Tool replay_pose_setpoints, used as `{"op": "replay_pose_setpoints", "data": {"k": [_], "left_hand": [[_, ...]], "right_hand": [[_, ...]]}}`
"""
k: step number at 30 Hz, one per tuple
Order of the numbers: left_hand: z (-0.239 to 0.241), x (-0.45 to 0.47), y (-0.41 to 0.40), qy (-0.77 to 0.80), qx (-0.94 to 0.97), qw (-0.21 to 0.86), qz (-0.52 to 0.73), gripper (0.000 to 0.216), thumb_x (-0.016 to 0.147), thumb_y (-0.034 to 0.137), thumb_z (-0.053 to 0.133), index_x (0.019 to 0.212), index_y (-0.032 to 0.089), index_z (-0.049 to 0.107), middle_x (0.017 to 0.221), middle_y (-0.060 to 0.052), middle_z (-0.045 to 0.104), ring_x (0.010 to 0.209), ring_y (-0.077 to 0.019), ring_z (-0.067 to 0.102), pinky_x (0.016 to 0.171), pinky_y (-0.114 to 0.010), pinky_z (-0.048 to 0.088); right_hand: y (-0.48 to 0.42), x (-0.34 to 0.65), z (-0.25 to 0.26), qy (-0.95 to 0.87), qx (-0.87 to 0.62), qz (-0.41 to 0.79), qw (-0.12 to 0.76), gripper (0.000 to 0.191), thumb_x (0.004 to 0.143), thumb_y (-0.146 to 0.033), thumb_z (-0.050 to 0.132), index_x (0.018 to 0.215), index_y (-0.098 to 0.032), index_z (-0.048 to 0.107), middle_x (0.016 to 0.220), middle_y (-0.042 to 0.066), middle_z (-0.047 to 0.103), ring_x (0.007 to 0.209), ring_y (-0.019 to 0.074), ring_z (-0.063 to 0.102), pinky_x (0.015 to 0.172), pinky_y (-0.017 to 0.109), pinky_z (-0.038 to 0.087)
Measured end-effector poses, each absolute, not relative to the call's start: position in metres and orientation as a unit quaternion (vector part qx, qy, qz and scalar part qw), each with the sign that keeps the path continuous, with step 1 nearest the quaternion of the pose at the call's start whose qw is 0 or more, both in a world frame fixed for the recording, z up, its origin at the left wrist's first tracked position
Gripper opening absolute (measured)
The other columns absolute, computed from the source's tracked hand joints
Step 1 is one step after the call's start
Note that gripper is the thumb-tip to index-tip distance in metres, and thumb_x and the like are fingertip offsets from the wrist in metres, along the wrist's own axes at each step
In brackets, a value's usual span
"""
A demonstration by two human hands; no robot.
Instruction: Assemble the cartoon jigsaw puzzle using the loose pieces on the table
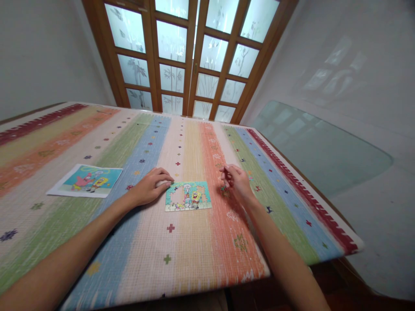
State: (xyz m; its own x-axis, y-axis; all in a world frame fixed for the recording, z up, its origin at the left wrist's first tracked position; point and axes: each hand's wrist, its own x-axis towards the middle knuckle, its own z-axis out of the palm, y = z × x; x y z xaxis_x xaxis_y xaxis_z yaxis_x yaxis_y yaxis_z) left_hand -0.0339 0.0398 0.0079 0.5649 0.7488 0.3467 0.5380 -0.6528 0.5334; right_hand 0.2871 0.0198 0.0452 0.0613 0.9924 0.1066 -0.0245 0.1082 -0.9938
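Note:
A partly assembled jigsaw puzzle [195, 198] with cartoon figures lies flat on the striped tablecloth, with gaps showing inside its frame. My left hand [152, 185] rests at its upper left corner, fingers stretched out and lying low on the cloth. Something whitish shows between its fingers and thumb, too unclear to name. Right of the puzzle, my right hand [237, 181] is raised slightly above the orange stripe, fingertips pinched together. Whatever they hold, if anything, is too small to make out. A small colourful spot beside that hand cannot be identified.
A printed cartoon picture [89, 181] on white paper lies to the left. The striped tablecloth [168, 242] covers the table, whose front edge is near me. A glass panel [324, 147] leans on the right wall, and wooden glazed doors [191, 65] stand behind the table.

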Motion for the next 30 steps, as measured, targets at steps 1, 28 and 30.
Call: {"op": "replay_pose_setpoints", "data": {"k": [1, 28, 30], "left_hand": [[0.008, -0.035, 0.041, 0.372, 0.865, 0.184, 0.281, 0.028, 0.099, 0.037, 0.050, 0.104, 0.021, 0.073, 0.108, -0.008, 0.066, 0.103, -0.0258, 0.059, 0.097, -0.045, 0.047], [-0.003, -0.034, 0.039, 0.380, 0.873, 0.101, 0.288, 0.032, 0.104, 0.043, 0.047, 0.105, 0.021, 0.071, 0.101, -0.008, 0.065, 0.096, -0.0246, 0.059, 0.090, -0.040, 0.045], [-0.003, -0.033, 0.039, 0.380, 0.874, 0.097, 0.288, 0.033, 0.104, 0.043, 0.048, 0.105, 0.021, 0.072, 0.102, -0.008, 0.065, 0.096, -0.0248, 0.059, 0.089, -0.041, 0.045]], "right_hand": [[0.023, 0.295, 0.048, -0.498, -0.489, 0.445, 0.561, 0.045, 0.073, -0.064, 0.073, 0.077, -0.020, 0.066, 0.060, -0.001, 0.061, 0.039, 0.0072, 0.040, 0.037, 0.022, 0.025], [0.035, 0.439, 0.033, -0.678, -0.726, 0.032, 0.107, 0.029, 0.087, -0.012, 0.061, 0.108, -0.020, 0.078, 0.097, 0.009, 0.073, 0.088, 0.0216, 0.065, 0.082, 0.031, 0.047], [0.035, 0.436, 0.033, -0.696, -0.708, 0.044, 0.111, 0.031, 0.088, -0.013, 0.060, 0.112, -0.020, 0.078, 0.098, 0.009, 0.072, 0.085, 0.0200, 0.064, 0.082, 0.029, 0.048]]}}
